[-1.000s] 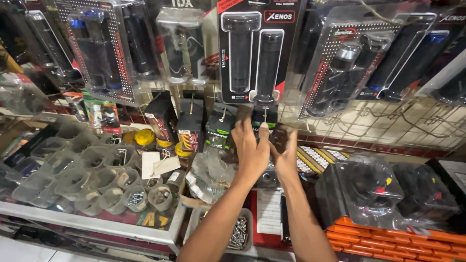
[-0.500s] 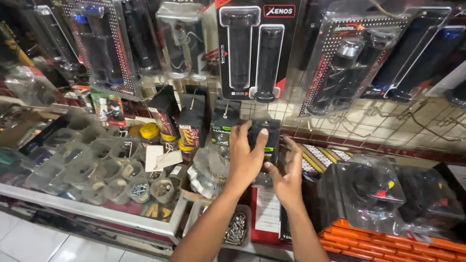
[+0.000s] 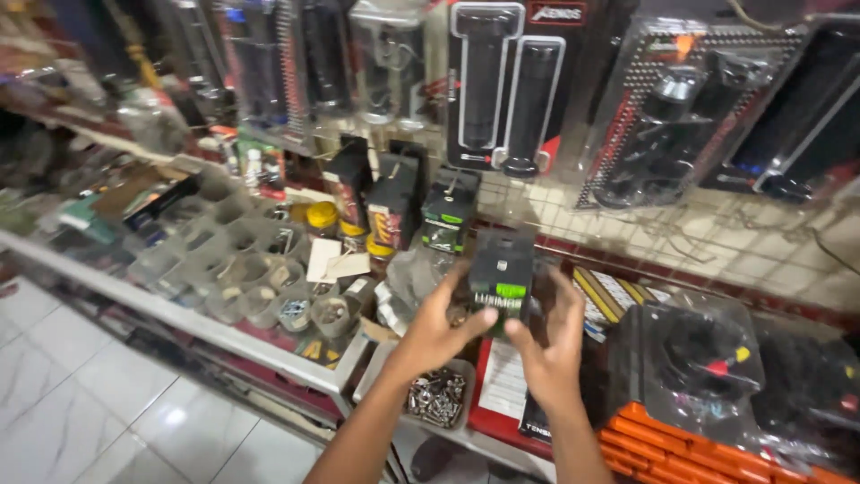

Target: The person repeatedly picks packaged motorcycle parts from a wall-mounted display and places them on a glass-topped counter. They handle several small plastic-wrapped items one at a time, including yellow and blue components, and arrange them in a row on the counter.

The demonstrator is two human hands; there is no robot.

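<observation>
Above the cluttered surface [image 3: 269, 354], you hold a small black box [image 3: 502, 280] with a green label.
Your left hand [image 3: 441, 329] and right hand [image 3: 551, 345] both grip it; it has come down from the hanging boxes [image 3: 448, 211], below the blister-packed black grips [image 3: 502, 85].

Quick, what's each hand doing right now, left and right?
Left hand: closed on the left side of the small black and green box.
Right hand: closed on the same box from the right.
</observation>
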